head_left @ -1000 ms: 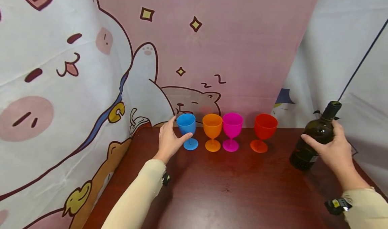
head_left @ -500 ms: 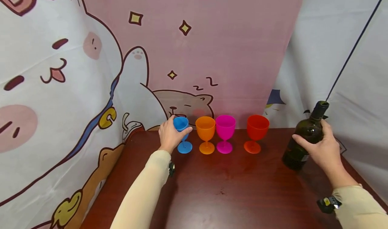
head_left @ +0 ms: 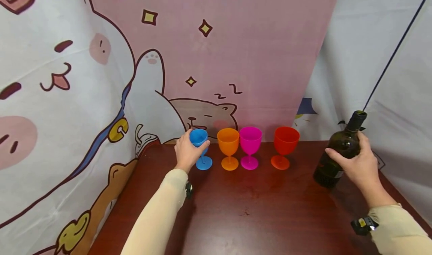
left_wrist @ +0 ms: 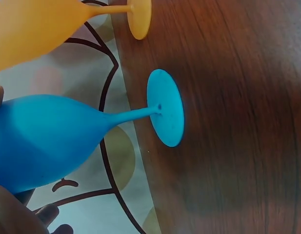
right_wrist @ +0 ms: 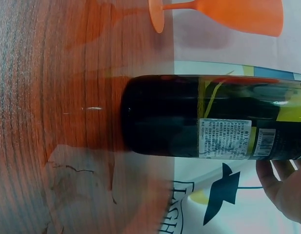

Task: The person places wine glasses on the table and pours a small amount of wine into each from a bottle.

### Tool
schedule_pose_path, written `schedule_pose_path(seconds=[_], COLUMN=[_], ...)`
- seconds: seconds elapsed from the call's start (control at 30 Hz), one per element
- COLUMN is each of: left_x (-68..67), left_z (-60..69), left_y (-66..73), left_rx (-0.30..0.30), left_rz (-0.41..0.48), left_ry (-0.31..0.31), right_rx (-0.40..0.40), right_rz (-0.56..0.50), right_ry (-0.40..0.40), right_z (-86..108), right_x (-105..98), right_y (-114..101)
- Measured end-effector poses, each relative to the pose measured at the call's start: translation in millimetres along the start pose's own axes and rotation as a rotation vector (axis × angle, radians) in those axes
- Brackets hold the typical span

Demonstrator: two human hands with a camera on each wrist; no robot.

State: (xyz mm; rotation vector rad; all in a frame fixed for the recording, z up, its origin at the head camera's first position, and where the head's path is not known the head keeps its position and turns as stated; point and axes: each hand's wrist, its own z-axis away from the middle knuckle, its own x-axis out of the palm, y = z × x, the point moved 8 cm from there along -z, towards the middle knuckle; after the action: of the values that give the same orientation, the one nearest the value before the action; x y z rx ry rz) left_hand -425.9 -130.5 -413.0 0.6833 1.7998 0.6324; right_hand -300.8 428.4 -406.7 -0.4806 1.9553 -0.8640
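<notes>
My left hand (head_left: pixel 189 150) holds the bowl of a blue plastic goblet (head_left: pixel 204 163), thumb on the near side. The goblet leans slightly left; its foot appears to be on the table. In the left wrist view, the blue goblet (left_wrist: pixel 48 136) shows bowl, stem and foot, with fingertips (left_wrist: pixel 47 213) at the bowl's edge. On the right, my right hand (head_left: pixel 361 165) grips a dark green wine bottle (head_left: pixel 344 144) around its upper body. The uncorked bottle leans a little right. Its printed back label shows on the wine bottle (right_wrist: pixel 189 117) in the right wrist view.
An orange goblet (head_left: pixel 228 142), a magenta goblet (head_left: pixel 250 140) and a red goblet (head_left: pixel 286 140) stand upright along the back of the brown table (head_left: pixel 256 202). Behind them hangs a cartoon-printed cloth (head_left: pixel 256 52). A dark cord (head_left: pixel 398 47) runs up behind the bottle.
The left fingers and thumb have come in around the blue goblet's bowl, and it has shifted slightly left. The head view has turned a little right. The right hand's hold looks the same.
</notes>
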Motion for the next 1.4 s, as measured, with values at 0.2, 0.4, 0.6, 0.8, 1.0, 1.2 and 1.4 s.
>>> schedule_pose_path(seconds=[0.2, 0.4, 0.6, 0.8, 1.0, 1.2, 1.4], left_x=[-6.8, -8.7, 1.6, 18.2, 24.3, 17.5, 18.8], left_z=[16.9, 44.0, 70.7, 90.5, 99.6, 99.3, 98.5], left_y=[-2.1, 6.8, 25.7, 47.5, 54.7, 49.6, 46.3], left_rx=[0.002, 0.053, 0.079, 0.115, 0.163, 0.199, 0.195], left_rz=[0.017, 0.033, 0.067, 0.129, 0.148, 0.162, 0.184], left_ry=[-0.031, -0.105, -0.174, -0.228, -0.275, -0.276, -0.267], right_rx=[-0.008, 0.022, 0.026, 0.021, 0.045, 0.026, 0.011], right_rz=[0.003, 0.005, 0.022, 0.027, -0.002, 0.045, 0.034], right_ry=[0.007, -0.017, -0.025, -0.008, 0.089, 0.071, 0.054], right_z=[1.4, 0.4, 0.3, 0.3, 6.0, 6.0, 4.5], right_x=[2, 1, 1, 1, 0, -2, 2], right_y=[-2, 2, 2, 1, 1, 0, 0])
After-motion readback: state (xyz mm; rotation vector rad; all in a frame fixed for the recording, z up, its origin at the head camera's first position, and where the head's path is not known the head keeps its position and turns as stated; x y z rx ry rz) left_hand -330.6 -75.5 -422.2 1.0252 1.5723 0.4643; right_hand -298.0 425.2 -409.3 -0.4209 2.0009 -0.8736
